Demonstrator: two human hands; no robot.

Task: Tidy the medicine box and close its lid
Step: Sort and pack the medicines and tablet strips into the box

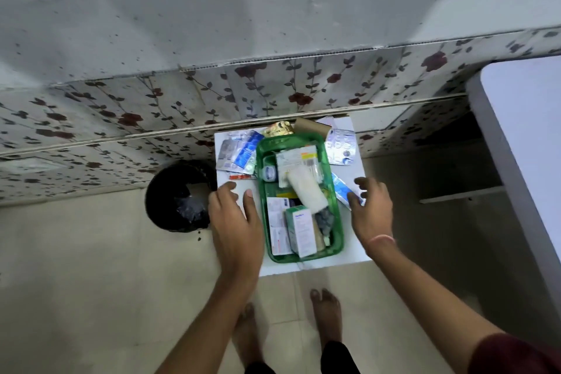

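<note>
A green medicine box (337, 215) stands open on a small white table (352, 255), filled with cartons, a white gauze roll (306, 190) and a green-and-white carton (300, 229). No lid is visible. My left hand (235, 222) hovers just left of the box, fingers spread and holding nothing. My right hand (372, 208) is at the box's right side, its fingertips touching a blue-and-white tube (344, 188) that lies on the table. Blister strips (239, 153) lie left of the box, and another blister pack (341, 146) lies at the right rear.
A black waste bin (179, 196) stands on the floor left of the table. A gold packet (279, 129) and a brown cardboard roll (311, 126) lie behind the box. A floral-papered wall is beyond. A white tabletop (522, 136) juts in at right. My bare feet are below.
</note>
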